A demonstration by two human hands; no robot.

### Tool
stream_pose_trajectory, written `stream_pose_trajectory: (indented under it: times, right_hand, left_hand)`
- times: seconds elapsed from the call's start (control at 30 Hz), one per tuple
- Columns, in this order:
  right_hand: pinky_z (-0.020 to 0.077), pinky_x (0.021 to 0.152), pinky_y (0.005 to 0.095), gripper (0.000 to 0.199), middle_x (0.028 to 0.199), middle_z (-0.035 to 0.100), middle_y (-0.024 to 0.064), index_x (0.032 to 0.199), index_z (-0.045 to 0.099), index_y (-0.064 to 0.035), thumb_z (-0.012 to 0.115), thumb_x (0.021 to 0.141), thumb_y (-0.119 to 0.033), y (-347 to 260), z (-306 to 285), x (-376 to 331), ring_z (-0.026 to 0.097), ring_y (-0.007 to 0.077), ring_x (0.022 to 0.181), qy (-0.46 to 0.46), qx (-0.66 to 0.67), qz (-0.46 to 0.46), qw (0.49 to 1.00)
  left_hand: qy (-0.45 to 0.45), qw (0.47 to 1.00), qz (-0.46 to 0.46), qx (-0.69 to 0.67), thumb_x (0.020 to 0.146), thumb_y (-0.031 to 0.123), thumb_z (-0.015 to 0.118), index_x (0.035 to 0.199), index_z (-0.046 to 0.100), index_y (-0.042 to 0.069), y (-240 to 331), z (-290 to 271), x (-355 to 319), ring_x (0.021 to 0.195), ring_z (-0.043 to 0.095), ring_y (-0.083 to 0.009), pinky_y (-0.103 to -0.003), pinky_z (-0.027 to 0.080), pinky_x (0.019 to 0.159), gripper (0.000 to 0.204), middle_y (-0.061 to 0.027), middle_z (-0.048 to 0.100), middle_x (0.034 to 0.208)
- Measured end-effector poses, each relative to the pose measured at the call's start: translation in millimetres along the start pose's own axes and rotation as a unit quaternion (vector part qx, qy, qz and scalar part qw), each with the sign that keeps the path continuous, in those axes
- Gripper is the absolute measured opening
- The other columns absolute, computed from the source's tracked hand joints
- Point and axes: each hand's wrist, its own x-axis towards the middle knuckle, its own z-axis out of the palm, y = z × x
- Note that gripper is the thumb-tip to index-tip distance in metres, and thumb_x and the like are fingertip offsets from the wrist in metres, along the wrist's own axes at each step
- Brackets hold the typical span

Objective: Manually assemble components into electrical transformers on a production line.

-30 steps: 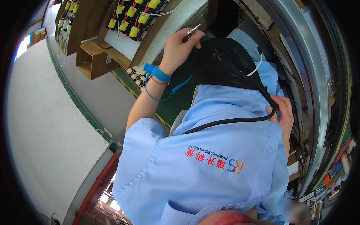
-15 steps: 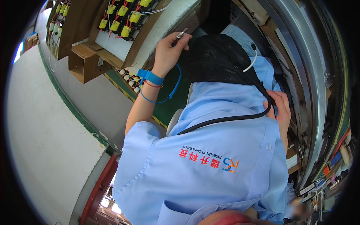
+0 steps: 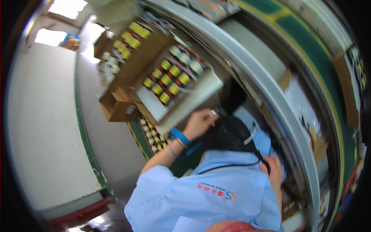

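Note:
My left hand (image 3: 199,123), with a blue wristband (image 3: 180,137) on its wrist, pinches a small silvery metal piece (image 3: 213,112). Blur hides its exact kind. Just beside that hand, a black mesh bag (image 3: 226,133) lies over my lap, and a short white cable (image 3: 251,136) rests on it. A black strap (image 3: 258,155) runs from the bag across my light blue shirt (image 3: 174,197). At the right side of my body, the fingers of my right hand (image 3: 274,170) are curled round this strap.
Ahead on the left, an open cardboard box (image 3: 162,116) holds rows of yellow-wrapped coils (image 3: 166,80). More coils (image 3: 131,40) stand in a box behind. A grey metal rail (image 3: 266,89) curves along the right, and a white panel (image 3: 46,127) stands at left.
The view has swung, bringing the box of coils and the rail further into sight. My left hand still pinches the metal piece; my right hand stays by the strap.

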Motion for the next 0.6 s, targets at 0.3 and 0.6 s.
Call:
stream_pose_trajectory:
  times: [0.3,0.6]
  right_hand:
    - [0.0482,0.08,0.0373,0.035,0.101,0.061,0.0091,0.106,0.067,-0.0068,0.075,0.08,-0.028,-1,4,3,0.059,0.0304,0.096,-0.008,-0.034,-0.026,0.999]
    - [0.047,0.082,0.0381,0.033,0.1,0.061,0.0078,0.104,0.067,-0.0079,0.076,0.078,-0.025,9,11,9,0.057,0.0296,0.096,-0.002,-0.028,-0.065,0.997]
  left_hand:
    - [-0.1,0.991,0.043,0.084,0.096,0.027,0.06,0.099,0.069,0.004,55,12,7,0.067,0.062,-0.0157,-0.031,0.049,0.064,0.025,-0.0052,0.067,0.073]
    - [-0.134,0.979,0.087,0.125,0.096,0.026,0.059,0.101,0.069,0.005,59,28,-1,0.069,0.066,-0.0227,-0.035,0.051,0.066,0.024,-0.0084,0.069,0.074]
